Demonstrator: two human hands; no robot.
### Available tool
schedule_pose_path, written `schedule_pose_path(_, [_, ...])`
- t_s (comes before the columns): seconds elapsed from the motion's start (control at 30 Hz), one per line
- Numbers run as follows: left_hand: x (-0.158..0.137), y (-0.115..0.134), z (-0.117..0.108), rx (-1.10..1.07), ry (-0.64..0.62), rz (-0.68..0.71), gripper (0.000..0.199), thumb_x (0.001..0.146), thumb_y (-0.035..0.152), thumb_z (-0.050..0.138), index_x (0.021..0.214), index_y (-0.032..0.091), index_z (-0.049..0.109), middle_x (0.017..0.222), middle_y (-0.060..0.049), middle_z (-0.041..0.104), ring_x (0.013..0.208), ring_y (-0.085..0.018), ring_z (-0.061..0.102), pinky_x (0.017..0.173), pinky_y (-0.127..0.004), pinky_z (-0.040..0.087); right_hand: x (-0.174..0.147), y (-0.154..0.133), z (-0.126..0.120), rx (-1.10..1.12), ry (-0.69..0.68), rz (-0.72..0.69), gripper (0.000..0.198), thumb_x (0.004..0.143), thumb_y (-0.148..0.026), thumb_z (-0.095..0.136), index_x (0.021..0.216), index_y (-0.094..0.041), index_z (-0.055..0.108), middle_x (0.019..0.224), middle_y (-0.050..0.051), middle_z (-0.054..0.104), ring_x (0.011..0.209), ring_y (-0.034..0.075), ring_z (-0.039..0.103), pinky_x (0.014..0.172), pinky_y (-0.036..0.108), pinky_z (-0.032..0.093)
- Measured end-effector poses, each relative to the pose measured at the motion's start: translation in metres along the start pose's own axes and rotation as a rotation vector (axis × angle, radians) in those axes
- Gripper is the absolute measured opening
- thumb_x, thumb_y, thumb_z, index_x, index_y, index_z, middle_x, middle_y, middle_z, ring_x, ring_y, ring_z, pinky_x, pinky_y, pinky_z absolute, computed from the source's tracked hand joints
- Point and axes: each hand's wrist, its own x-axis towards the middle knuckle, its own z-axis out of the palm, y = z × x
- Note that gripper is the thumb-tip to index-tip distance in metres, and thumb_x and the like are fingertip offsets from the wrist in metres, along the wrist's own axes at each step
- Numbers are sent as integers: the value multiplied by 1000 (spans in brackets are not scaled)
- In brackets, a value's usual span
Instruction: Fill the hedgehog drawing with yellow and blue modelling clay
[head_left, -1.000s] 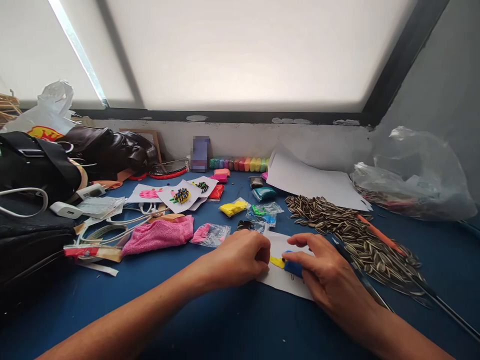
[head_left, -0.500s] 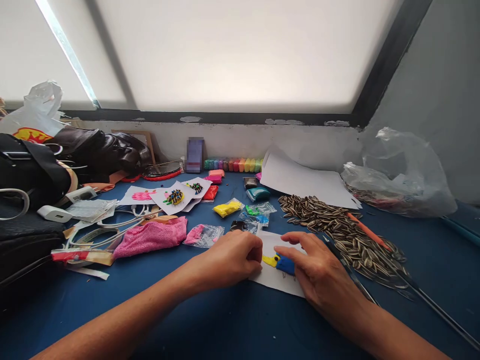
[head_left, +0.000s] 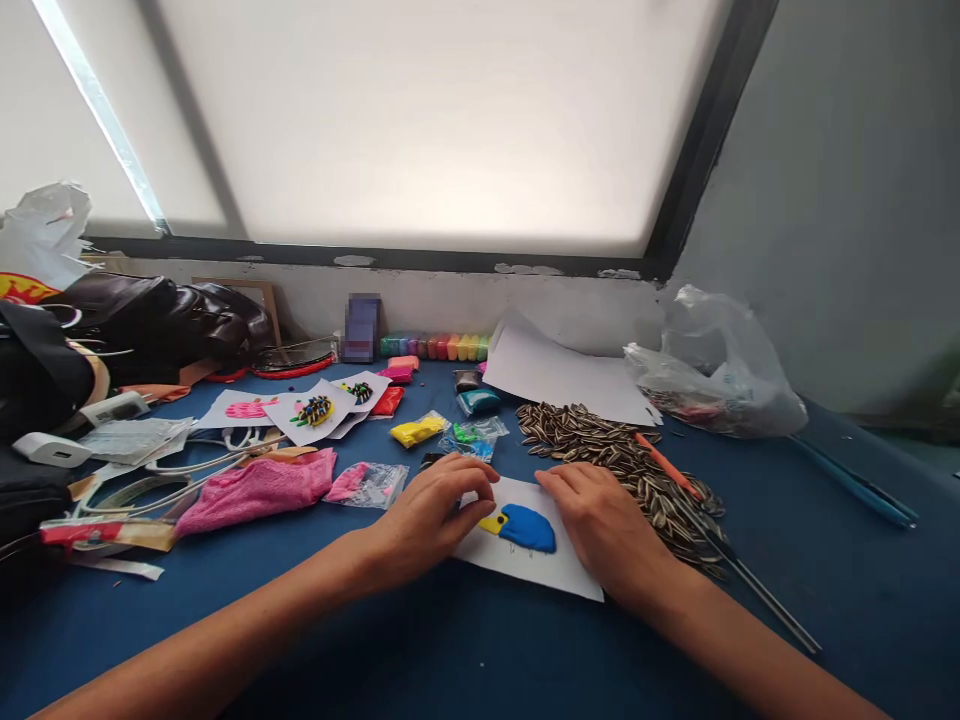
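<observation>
A white sheet of paper (head_left: 559,577) lies on the blue table. On it is a flattened blue clay shape (head_left: 529,528) joined to a yellow clay piece (head_left: 489,523) with a small black dot. Short drawn lines show below the blue part. My left hand (head_left: 435,515) arches over the paper's left side, thumb apart from the fingers, with nothing visible in it; it partly covers the yellow clay. Stretched along the paper's right edge, my right hand (head_left: 604,515) is open and seems to touch the sheet, beside the blue clay.
A pile of striped sunflower seeds (head_left: 592,440) lies right of the paper, with an orange-handled tool (head_left: 667,465) on it. Clay packets, such as a yellow one (head_left: 418,430), stand beyond my left hand. A pink cloth (head_left: 259,490), cables and finished clay pictures (head_left: 309,410) are leftward.
The view has swung right, so things appear further left. My right hand has drawn back from the blue clay to the paper's right edge. My left hand's fingers and thumb have loosened apart.
</observation>
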Motion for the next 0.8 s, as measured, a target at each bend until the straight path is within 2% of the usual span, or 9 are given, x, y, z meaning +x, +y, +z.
schedule_pose_path(0.07, [-2,-7,5,25,1,-8,21,95,31,47,83,20,61,124,-8,65,117,-23,57,102,-37,44,0,-1,-2,-27,-34,19,30,88,-2,56,114,-12,68,102,11,71,100,25,65,91,43,52])
schedule_pose_path(0.13, [-2,-12,7,55,37,-53,19,94,31,46,85,21,60,126,-9,64,119,-24,56,104,-41,43,1,-2,-5,-46,-64,34,22,93,-14,59,114,-15,66,105,8,69,98,22,65,88,43,53])
schedule_pose_path(0.2, [-2,-15,7,82,62,-98,19,94,31,46,84,21,59,122,-9,66,116,-25,57,103,-43,44,0,-3,-8,-53,-89,39,25,95,-28,61,118,-17,62,116,7,65,99,20,65,86,42,54])
schedule_pose_path(0.27, [-1,-15,6,110,86,-128,21,95,32,45,82,21,58,120,-8,67,117,-26,56,102,-45,45,0,-3,-11,-48,-110,38,31,95,-35,60,121,-18,61,122,8,63,101,21,64,85,42,55])
schedule_pose_path(0.4, [0,-12,2,127,118,-151,22,94,33,45,85,21,62,114,-9,67,112,-26,57,96,-45,48,0,-1,-20,-15,-136,30,30,95,-34,60,121,-18,61,122,8,63,101,21,64,85,42,55])
schedule_pose_path(0.6, [0,-2,0,119,51,-189,24,93,32,49,88,18,67,95,-8,65,90,-23,58,82,-38,48,0,5,-29,36,-160,23,29,95,-34,60,119,-18,61,118,7,64,97,20,65,83,41,55])
schedule_pose_path(0.7, [1,2,-2,95,45,-158,23,94,31,50,84,18,66,90,-6,65,87,-21,56,79,-35,46,-1,7,-30,47,-139,28,10,93,-20,61,99,-17,69,99,6,68,89,18,65,79,36,54])
schedule_pose_path(0.8, [1,4,-3,65,44,-132,26,95,34,51,82,17,65,90,-6,65,86,-20,54,77,-33,45,-1,8,-29,51,-68,51,18,87,-7,59,96,-16,72,98,11,67,96,24,62,84,39,52])
